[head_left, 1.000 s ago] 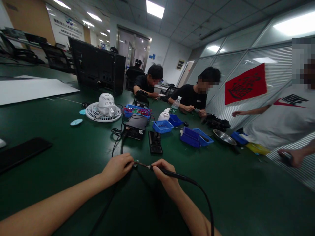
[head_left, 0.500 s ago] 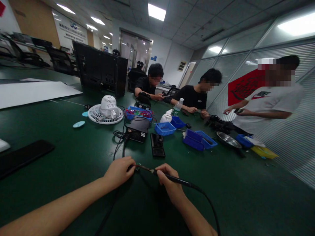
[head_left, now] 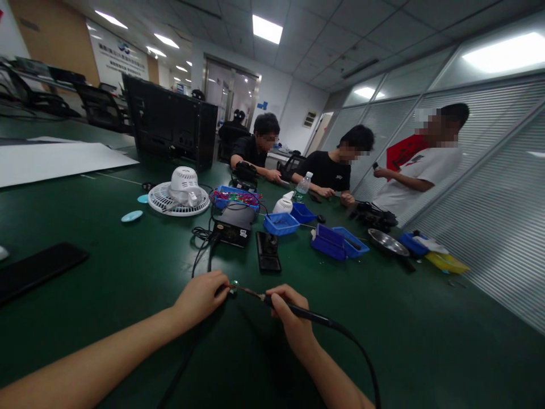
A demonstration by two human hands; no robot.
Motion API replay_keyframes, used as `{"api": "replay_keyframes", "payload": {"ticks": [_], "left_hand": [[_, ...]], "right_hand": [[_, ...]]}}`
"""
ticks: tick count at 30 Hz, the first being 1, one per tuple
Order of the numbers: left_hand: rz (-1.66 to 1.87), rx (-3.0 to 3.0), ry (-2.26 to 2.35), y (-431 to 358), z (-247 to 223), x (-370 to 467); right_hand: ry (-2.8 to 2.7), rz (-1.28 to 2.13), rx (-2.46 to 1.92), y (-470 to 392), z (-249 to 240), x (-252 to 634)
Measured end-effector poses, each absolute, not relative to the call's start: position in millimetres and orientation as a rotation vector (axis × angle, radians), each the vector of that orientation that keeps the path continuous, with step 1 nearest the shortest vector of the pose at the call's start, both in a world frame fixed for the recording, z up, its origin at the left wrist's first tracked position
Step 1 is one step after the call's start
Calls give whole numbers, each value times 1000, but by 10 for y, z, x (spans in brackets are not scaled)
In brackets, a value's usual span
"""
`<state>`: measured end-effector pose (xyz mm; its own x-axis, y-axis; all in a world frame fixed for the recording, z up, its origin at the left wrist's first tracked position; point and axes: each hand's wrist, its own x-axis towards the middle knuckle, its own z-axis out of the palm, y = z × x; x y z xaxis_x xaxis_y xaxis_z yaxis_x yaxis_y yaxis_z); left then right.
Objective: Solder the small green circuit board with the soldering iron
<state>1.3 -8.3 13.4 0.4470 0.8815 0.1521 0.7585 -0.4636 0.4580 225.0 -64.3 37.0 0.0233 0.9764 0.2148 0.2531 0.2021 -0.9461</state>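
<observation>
My right hand point(head_left: 292, 312) grips a soldering iron point(head_left: 304, 312) like a pen, its metal tip pointing left. The tip reaches a small green circuit board point(head_left: 234, 286) low over the table; contact cannot be made out. My left hand point(head_left: 206, 295) is closed in a pinch at the board's left side, on what looks like a thin reddish wire point(head_left: 230, 286). The fingertips hide part of it. From the iron's handle a black cable point(head_left: 361, 352) curves down to the right.
Beyond my hands are a black soldering station point(head_left: 232, 224), a black iron stand point(head_left: 268, 253) and a blue crate point(head_left: 236, 197) of boards and red wires. A white fan part point(head_left: 179, 196), blue trays point(head_left: 281, 223), a bottle point(head_left: 303, 187) and a metal dish point(head_left: 387, 242) stand farther off. Several people work opposite.
The iron's tip and the circuit board stand slightly farther apart, with more of the board showing. The standing person at the right has moved left and raised a dark object. My view has shifted slightly.
</observation>
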Motion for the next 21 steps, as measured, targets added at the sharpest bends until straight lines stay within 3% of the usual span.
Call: {"api": "replay_keyframes", "payload": {"ticks": [21], "left_hand": [[550,2410,1360,-86,115,10]], "right_hand": [[-1695,631,-1227,-705,385,2191]]}}
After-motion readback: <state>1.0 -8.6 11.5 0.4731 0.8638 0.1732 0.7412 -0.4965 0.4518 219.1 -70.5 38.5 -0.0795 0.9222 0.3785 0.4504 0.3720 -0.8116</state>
